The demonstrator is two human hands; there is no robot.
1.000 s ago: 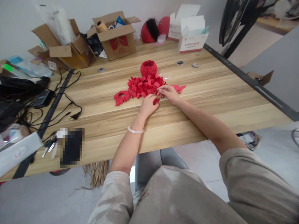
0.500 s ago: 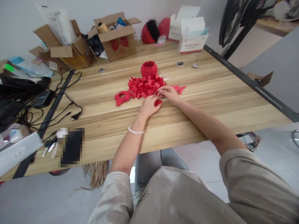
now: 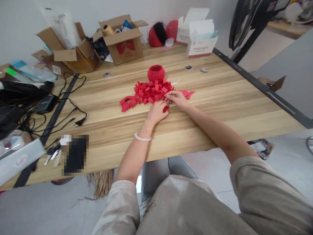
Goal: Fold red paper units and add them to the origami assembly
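Note:
My left hand (image 3: 156,112) is closed around a red folded-paper piece (image 3: 165,109), which shows between thumb and fingers. Close by on the right, my right hand (image 3: 178,99) has its fingertips pinched together at the near edge of the pile; whatever they hold is too small to make out. The pile of small folded red paper pieces (image 3: 151,92) lies just beyond both hands. Behind it stands a round red folded-paper vase (image 3: 156,73). To its left lies a ring of red folded paper (image 3: 128,103). Flat red paper scraps (image 3: 187,94) are beside my right hand.
Cardboard boxes (image 3: 126,45) and white sticky note boxes (image 3: 202,45) line the back of the wooden table (image 3: 220,101). Black cables (image 3: 70,107) and keys (image 3: 55,152) lie on the left. A black fan (image 3: 244,29) stands at the back right.
My left hand has turned slightly, and less of the red paper piece shows in it. My right hand stays almost where it was.

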